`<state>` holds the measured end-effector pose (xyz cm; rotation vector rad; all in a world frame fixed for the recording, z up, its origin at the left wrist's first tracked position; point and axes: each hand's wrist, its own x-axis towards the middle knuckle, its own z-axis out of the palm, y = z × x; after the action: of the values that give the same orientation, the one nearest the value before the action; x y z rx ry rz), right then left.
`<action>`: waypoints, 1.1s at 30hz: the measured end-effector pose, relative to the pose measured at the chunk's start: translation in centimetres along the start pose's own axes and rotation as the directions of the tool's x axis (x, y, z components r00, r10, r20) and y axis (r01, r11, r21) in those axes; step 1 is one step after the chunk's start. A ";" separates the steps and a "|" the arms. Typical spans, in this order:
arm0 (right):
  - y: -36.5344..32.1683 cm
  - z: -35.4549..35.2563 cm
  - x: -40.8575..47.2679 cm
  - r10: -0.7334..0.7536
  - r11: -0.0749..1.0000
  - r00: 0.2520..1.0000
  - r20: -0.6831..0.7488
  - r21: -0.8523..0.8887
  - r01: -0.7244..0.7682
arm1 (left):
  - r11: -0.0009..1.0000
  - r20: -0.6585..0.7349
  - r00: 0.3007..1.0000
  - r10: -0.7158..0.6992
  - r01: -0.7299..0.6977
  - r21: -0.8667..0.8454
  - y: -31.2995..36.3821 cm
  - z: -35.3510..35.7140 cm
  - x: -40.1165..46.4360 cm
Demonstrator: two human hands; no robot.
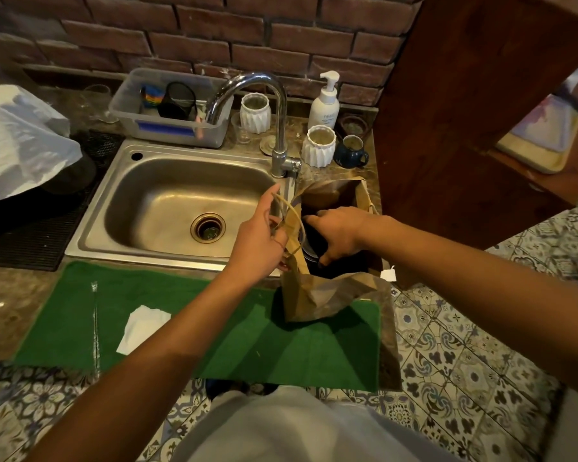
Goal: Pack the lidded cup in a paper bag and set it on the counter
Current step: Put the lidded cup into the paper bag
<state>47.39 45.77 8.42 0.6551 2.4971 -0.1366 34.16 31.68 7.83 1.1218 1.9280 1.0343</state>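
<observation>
While our right hand [339, 233] lowers the lidded cup [309, 241] into the paper bag [327, 295], fingers curled over its lid, our left hand [261, 241] pinches the bag's near wall and handle to hold the mouth open. The bag stands at the green mat's [181, 328] right end, beside the sink [167, 198]. We judge packing nearly done; releasing the cup and setting the bag down remain.

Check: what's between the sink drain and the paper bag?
Head view: only the left hand, gripping the paper bag handle; bare basin around the sink drain.

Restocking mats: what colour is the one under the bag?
Green mat, under the paper bag; head view.
</observation>
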 end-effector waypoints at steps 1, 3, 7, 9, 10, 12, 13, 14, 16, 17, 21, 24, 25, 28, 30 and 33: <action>-0.1 0.0 -0.2 0.005 1.000 1.000 -0.012 -0.010 -0.005 | 1.000 -0.009 1.000 0.003 -0.004 -0.011 0.0 0.0 -0.2; -0.4 0.0 -0.5 0.026 0.999 0.999 -0.030 -0.031 -0.027 | 1.000 -0.026 1.000 0.007 -0.007 -0.027 -0.2 0.1 -0.4; -1.0 0.3 -0.8 0.086 0.996 0.995 -0.053 -0.022 -0.088 | 1.000 -0.034 0.999 0.000 -0.001 -0.020 -0.4 0.0 -0.5; -1.2 0.1 -0.9 0.109 0.994 0.993 -0.054 -0.016 -0.110 | 1.000 -0.027 1.000 -0.006 0.006 -0.026 -0.5 0.1 -0.4; -1.3 0.1 -1.1 0.114 0.993 0.992 -0.052 -0.025 -0.116 | 1.000 -0.024 1.000 -0.013 0.012 -0.023 -0.4 0.2 -0.3; -1.6 -0.2 -1.7 0.106 0.993 0.991 -0.078 -0.053 -0.110 | 1.000 -0.019 1.000 -0.025 0.025 -0.019 -0.4 0.4 -0.4; -1.8 -0.5 -2.2 0.096 0.993 0.989 -0.111 -0.060 -0.103 | 0.999 -0.013 0.999 -0.031 0.030 -0.032 -0.3 0.6 -0.6; -1.9 -1.1 -3.0 0.086 0.994 0.984 -0.158 -0.052 -0.095 | 0.998 -0.006 0.999 -0.034 0.034 -0.051 -0.4 0.7 -0.7; -1.6 -2.8 -4.6 0.084 0.996 0.956 -0.280 -0.001 -0.088 | 0.996 -0.012 0.999 -0.038 0.037 -0.080 -0.6 1.1 -0.9; -1.3 -3.8 -5.4 0.104 0.995 0.927 -0.359 0.034 -0.099 | 0.996 -0.025 0.999 -0.038 0.036 -0.078 -0.7 1.3 -0.9; -1.9 -7.1 -7.8 0.225 0.970 0.750 -0.622 0.215 -0.113 | 0.996 -0.046 0.998 -0.032 0.027 -0.087 -0.4 1.4 -1.0; -5.0 -8.6 -8.5 0.227 0.956 0.635 -0.739 0.295 0.001 | 0.991 -0.054 0.997 -0.047 0.040 -0.129 -1.0 0.3 -1.8; -6.1 -9.0 -8.4 0.223 0.952 0.603 -0.766 0.304 0.035 | 0.992 -0.072 0.996 -0.050 0.041 -0.120 -1.5 -0.2 -2.2; -9.4 -9.2 -6.5 0.196 0.940 0.592 -0.782 0.321 0.113 | 0.989 -0.153 0.982 -0.111 0.093 -0.117 -4.3 -2.4 -3.4; -11.7 -8.5 -4.4 0.151 0.940 0.643 -0.751 0.310 0.142 | 0.982 -0.238 0.957 -0.166 0.138 -0.129 -7.0 -4.4 -4.4; -15.5 -6.6 -0.9 0.080 0.927 0.754 -0.652 0.327 0.185 | 0.971 -0.355 0.905 -0.235 0.204 -0.125 -11.5 -7.6 -6.9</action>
<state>37.35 33.29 13.88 0.9087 3.2214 -0.4942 26.43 19.56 2.37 0.6738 2.2159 1.2532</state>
